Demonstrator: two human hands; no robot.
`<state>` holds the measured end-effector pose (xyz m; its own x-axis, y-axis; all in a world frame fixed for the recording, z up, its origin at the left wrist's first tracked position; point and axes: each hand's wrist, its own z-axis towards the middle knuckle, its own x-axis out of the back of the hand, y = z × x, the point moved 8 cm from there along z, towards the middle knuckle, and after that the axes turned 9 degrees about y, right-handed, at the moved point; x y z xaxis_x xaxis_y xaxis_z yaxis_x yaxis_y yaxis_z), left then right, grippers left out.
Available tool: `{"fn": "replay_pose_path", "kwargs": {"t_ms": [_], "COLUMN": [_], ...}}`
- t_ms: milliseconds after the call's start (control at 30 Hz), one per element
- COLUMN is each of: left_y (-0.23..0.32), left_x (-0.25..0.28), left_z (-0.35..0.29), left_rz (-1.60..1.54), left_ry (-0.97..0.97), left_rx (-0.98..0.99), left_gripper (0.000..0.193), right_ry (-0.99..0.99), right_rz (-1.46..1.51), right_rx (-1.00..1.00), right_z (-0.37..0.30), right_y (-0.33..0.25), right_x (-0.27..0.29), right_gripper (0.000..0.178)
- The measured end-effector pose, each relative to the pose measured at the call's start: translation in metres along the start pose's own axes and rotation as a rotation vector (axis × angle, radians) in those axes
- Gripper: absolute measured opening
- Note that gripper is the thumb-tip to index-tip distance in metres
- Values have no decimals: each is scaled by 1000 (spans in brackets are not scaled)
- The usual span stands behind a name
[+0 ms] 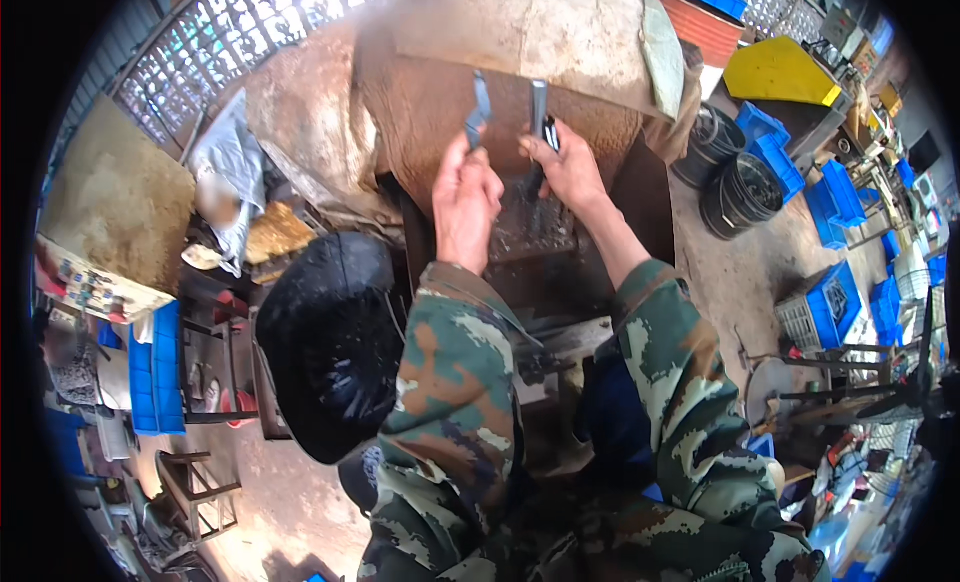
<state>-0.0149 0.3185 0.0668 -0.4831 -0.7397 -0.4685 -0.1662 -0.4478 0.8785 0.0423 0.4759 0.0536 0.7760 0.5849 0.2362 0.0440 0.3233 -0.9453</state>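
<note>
My left hand (467, 204) is closed round the lower end of a bent grey metal strip (480, 104), which points up and away from me. To its right, my right hand (572, 168) grips a straighter flat grey metal piece (539, 100) that also stands upward. A small dark shiny bit (551, 132) shows at the right fingers; I cannot tell whether it belongs to that piece. Both hands are held apart above a dark metal work surface (530, 240) strewn with small bits. Behind them hangs a brown, worn sheet (430, 102).
At my left stands a large black container (325, 347) with shiny pieces inside. Black buckets (740, 195) and blue bins (828, 307) are on the floor to the right. A wooden stool (197, 492) and a blue crate (157, 372) lie to the left.
</note>
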Motion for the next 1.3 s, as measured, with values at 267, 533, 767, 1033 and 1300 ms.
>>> {"fn": "replay_pose_path", "kwargs": {"t_ms": [267,533,767,1033,1300], "left_y": [27,28,16,0,-10], "left_x": [34,25,66,45,14], "left_z": [3,-1,17,30,29], "left_rz": [61,23,77,3,9], "left_ry": [137,134,158,90,-33], "left_rx": [-69,-24,-43,82,87], "left_gripper": [19,21,24,25,27], "right_ry": [-3,60,57,173,247], "right_rz": [-2,16,78,13,-7], "right_rx": [27,-28,14,47,-10], "right_z": [1,5,1,-10,-9], "right_y": [-10,-3,7,-19,-16], "right_x": [-16,3,-30,-2,18], "right_gripper": [29,25,13,17,18]}}
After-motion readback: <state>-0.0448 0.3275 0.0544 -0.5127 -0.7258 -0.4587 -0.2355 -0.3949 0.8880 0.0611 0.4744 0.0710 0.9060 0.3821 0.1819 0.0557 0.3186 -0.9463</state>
